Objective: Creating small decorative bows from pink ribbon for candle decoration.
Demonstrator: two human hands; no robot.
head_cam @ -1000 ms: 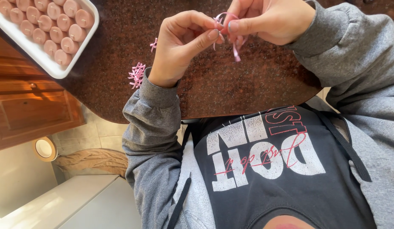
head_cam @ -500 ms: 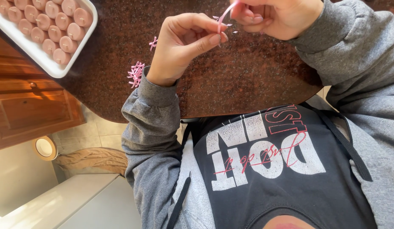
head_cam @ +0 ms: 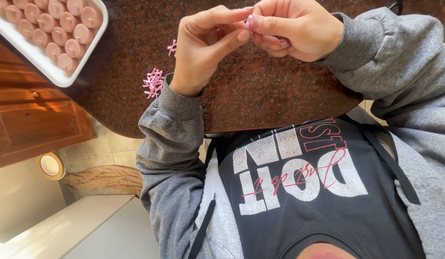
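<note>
both hands meet over a speckled brown stone counter; the left hand and right hand pinch a thin pink ribbon between fingertips, too hidden to tell which way it runs. small pink bows lie near the left wrist, and a white tray of round pink candles sits well apart.

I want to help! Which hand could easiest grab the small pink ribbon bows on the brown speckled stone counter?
Probably the left hand: the small pink ribbon bows lie beside its wrist; the right hand pinches a pink strip.
</note>
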